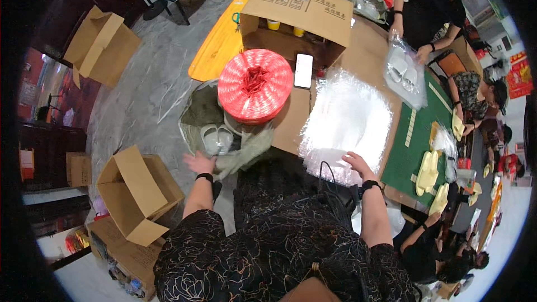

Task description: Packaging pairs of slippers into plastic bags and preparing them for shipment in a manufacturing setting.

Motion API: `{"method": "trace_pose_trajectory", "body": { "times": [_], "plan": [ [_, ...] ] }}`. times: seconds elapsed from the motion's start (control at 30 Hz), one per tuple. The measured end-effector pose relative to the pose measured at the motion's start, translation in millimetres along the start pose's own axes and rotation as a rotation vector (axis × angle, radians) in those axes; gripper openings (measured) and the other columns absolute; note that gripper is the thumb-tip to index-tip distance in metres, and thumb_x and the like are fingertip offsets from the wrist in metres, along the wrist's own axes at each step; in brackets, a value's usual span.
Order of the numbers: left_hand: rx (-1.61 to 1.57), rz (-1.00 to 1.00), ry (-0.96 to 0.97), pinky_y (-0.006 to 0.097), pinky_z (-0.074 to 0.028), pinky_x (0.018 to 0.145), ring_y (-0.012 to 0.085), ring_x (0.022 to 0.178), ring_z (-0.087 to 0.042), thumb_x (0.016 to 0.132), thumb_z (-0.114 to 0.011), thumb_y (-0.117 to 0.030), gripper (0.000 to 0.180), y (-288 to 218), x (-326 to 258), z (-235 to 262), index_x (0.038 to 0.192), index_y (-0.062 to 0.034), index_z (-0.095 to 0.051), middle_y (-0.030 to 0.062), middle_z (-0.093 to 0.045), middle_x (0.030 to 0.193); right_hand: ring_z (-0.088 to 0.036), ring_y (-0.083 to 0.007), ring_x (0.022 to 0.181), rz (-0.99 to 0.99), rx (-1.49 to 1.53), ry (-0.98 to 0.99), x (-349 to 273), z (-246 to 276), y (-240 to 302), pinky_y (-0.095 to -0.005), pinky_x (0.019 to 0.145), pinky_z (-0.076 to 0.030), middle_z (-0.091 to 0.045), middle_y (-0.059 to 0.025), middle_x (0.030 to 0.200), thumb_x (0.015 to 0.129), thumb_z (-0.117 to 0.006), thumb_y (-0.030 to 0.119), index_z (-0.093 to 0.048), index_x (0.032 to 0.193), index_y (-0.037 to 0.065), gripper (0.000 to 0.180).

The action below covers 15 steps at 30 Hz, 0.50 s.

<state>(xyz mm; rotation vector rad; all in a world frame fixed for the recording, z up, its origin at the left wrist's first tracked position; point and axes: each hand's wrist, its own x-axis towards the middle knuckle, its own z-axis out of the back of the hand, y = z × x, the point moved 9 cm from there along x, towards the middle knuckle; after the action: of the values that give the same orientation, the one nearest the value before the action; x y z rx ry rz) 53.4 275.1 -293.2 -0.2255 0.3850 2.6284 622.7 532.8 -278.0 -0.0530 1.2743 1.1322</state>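
My left hand (200, 162) is open, its fingers spread at the near rim of a grey-green woven sack (193, 113). A pair of white slippers (217, 140) lies in the mouth of that sack, just beyond my fingers. On the right, my right hand (358, 165) is open over the near right corner of a stack of clear plastic bags (349, 117), its fingers extended and holding nothing I can see. Between my hands and farther off stands a big roll of red plastic twine (255, 86). A phone (303, 71) with a lit screen lies beside the roll.
An opened carton (302, 5) stands behind the twine. Left on the floor are empty-looking cartons (137, 193). Across the table a co-worker (433, 14) holds bagged white slippers (404, 72). Yellow slippers (427, 172) lie on the green surface (411, 148), with more people beyond.
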Motion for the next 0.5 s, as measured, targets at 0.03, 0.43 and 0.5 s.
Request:
{"method": "trace_pose_trajectory", "body": {
  "times": [0.03,0.43,0.5],
  "plan": [
    [0.0,0.0,-0.004,0.05,-0.037,0.098,0.044,0.12,-0.044,0.078,-0.058,-0.059,0.08,9.6,-2.7,-0.3,0.129,0.0016,-0.047,0.0331,-0.037,0.134,-0.045,-0.032,0.122,0.003,0.003,0.0,0.1,0.4,1.8,-0.0415,0.095,-0.041,-0.043,-0.02,0.135,0.078,-0.069,0.043,-0.038,0.136,-0.001,0.079],
    [-1.865,0.674,0.658,0.045,-0.041,0.083,0.0284,0.117,-0.035,0.076,-0.055,-0.07,0.078,34.3,-12.0,-160.7,0.139,-0.0283,-0.035,-0.0006,-0.031,0.144,-0.05,-0.0295,0.115,0.009,-0.073,0.003,20.1,-7.6,-10.9,-0.0377,0.091,-0.043,-0.052,-0.0195,0.126,0.075,-0.072,0.042,-0.043,0.132,-0.001,0.078],
    [-1.867,0.833,0.695,0.041,-0.042,0.085,0.0284,0.118,-0.037,0.077,-0.052,-0.071,0.08,16.1,-1.4,-172.8,0.14,-0.0252,-0.034,0.0029,-0.031,0.144,-0.049,-0.029,0.115,0.034,-0.073,-0.049,18.5,-2.4,-13.9,-0.038,0.092,-0.043,-0.051,-0.0196,0.127,0.075,-0.072,0.042,-0.044,0.131,-0.002,0.077]
  ]
}}
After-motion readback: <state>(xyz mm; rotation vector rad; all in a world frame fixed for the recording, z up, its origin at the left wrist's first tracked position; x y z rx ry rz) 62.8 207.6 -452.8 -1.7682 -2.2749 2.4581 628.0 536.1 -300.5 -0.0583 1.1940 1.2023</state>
